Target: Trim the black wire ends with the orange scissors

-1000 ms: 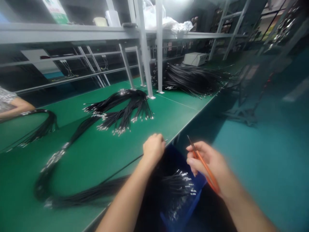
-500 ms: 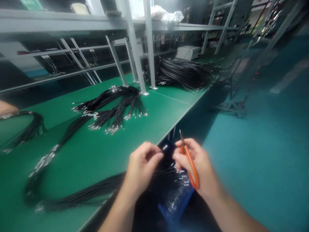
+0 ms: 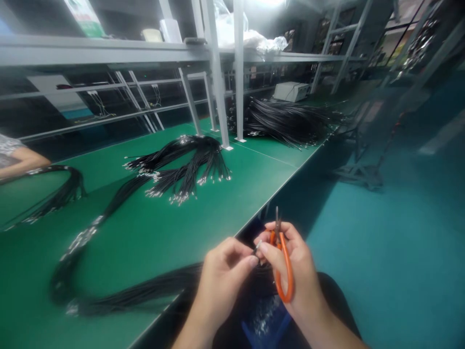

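Note:
Between thumb and fingers, my left hand pinches the end of a thin black cable, its small silvery tip sticking out toward the other hand. My right hand is closed around orange-handled scissors, blades pointing up and away. The right thumb and fingertips meet at the silvery tip. A long bundle of black cables curves across the green table and runs behind my left wrist to my lap. Under my hands lies something blue with shiny clear bits, too blurred to name.
Black cable bundles with metal ends lie mid-table, and a larger pile lies farther back. Metal posts rise from the table to a shelf. Another person's forearm rests at far left. A cart stands on the floor.
My hands have come together; the right fingertips now meet the cable tip held by my left. The view has shifted, showing more of the other person's arm.

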A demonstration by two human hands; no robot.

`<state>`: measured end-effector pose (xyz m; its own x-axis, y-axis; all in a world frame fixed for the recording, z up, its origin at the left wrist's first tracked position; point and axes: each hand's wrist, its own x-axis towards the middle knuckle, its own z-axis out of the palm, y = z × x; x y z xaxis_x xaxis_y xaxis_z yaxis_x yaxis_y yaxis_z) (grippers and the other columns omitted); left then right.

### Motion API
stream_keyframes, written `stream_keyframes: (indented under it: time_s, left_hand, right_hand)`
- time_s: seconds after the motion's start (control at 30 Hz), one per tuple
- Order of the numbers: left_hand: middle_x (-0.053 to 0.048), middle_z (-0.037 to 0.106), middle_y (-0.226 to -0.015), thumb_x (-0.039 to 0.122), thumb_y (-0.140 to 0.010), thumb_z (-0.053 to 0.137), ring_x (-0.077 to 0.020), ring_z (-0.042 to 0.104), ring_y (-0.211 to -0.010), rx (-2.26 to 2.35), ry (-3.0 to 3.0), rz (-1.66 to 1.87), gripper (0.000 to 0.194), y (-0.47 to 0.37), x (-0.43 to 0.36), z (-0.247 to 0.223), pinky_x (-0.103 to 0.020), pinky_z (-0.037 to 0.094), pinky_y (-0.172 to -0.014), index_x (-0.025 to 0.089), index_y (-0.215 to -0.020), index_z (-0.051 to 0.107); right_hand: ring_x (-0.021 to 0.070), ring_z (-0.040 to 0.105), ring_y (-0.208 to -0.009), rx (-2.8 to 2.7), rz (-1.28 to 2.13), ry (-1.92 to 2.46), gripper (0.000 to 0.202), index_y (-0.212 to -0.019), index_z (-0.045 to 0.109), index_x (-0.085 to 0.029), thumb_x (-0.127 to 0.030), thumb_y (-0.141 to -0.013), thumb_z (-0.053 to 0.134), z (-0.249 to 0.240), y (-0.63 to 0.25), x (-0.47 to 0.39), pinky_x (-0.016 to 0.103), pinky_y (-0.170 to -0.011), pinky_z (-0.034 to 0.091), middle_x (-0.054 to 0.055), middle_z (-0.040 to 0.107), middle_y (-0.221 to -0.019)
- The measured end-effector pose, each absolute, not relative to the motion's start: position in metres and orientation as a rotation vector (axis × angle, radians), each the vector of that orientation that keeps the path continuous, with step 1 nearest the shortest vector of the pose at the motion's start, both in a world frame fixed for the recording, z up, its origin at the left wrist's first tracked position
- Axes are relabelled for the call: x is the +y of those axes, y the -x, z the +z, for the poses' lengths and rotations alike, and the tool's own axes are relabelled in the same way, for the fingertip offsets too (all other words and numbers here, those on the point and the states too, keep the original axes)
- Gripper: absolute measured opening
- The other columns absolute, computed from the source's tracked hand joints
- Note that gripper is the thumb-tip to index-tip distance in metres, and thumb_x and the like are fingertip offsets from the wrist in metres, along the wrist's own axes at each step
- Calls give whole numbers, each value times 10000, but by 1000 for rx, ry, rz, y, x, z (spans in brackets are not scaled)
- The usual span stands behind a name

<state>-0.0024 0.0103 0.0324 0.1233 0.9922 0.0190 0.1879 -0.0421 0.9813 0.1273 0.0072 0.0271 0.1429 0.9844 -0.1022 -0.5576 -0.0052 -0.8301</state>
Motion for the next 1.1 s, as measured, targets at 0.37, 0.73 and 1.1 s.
stream_keyframes:
  time_s: [0.37,0.73,1.1]
  left_hand:
    - [-11,641,-666,297,-768,668,-145,568,-623,1363,-1545,1055,169,0,6,31,-235,422,-592,166,-663,652]
    - [-7,639,-697,287,-801,618,-142,585,-632,1122,-1282,1072,135,2,6,24,-230,449,-580,177,-765,548]
    - [8,533,-735,186,-767,664,-96,548,-562,918,-1142,1228,107,2,15,33,-228,456,-537,141,-682,617]
  right_hand:
    - [100,576,-613,-595,1418,842,303,-939,517,-221,-136,-723,711,22,-128,8,226,-601,467,-32,631,-727]
    - [101,512,-565,-398,1596,733,257,-908,516,-218,-118,-721,661,22,-115,3,225,-539,413,-41,579,-689]
    - [112,564,-625,-476,1581,689,243,-887,513,-236,-92,-740,641,24,-106,1,228,-568,439,-51,570,-697]
